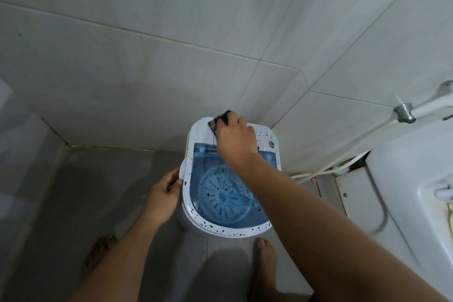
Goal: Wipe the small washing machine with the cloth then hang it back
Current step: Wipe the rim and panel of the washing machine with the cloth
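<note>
A small white plastic washing machine (196,133) with a translucent blue lid (228,193) stands on the grey tiled floor (103,179), pushed into the corner where two grey tiled walls (147,56) meet. Dark brown specks dot the machine's white rim, and more lie on the blue lid, through which the round ribbed drum plate shows.

The right hand (236,138) reaches across the lid to the machine's far control panel and presses down there, fingers curled over a dark, crumpled cloth (220,119). Only the cloth's far and left edges poke out from under the fingers, lying on the white top at the machine's back-left corner. A round silver knob (271,144) sits on the panel just right of that hand.

The left hand (164,197) grips the machine's left rim, its thumb on the top edge and its fingers wrapped against the side.

Two bare feet (266,260) stand on the floor at the machine's near side. To the machine's right a white ceramic basin (404,179) hangs, with a chrome pipe fitting (404,111) on the wall above it and a pale hose (326,168) running along the floor beside the machine.
</note>
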Available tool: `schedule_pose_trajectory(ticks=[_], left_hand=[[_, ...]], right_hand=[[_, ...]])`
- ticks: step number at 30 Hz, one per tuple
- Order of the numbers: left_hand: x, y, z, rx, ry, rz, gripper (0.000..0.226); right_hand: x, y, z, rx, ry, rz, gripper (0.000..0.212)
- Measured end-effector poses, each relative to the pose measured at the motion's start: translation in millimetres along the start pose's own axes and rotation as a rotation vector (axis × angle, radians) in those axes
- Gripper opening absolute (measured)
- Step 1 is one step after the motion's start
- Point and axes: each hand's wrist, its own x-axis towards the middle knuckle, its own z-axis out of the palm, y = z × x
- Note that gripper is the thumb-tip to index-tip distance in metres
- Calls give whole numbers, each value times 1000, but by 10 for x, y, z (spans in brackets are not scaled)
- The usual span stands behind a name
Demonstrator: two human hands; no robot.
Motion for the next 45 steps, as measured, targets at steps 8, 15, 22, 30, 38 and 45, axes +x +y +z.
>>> schedule_pose_trajectory(ticks=[8,15,22,30,38,45], left_hand=[[27,-21,-33,22,2,-36,35],[-23,38,-1,-32,12,-34,37],[-6,34,-32,32,7,-46,35],[-1,42,-50,41,-7,-68,34],[9,38,-65,20,-28,-49,33],[5,43,-52,21,-16,-16,36]], right_hand=[[-141,-43,212,167,109,94,33],[-767,-189,410,270,196,74,34],[-296,-121,297,194,146,44,33],[86,-293,227,85,137,-356,40],[437,-187,50,54,53,11,38],[331,21,168,33,101,-413,37]])
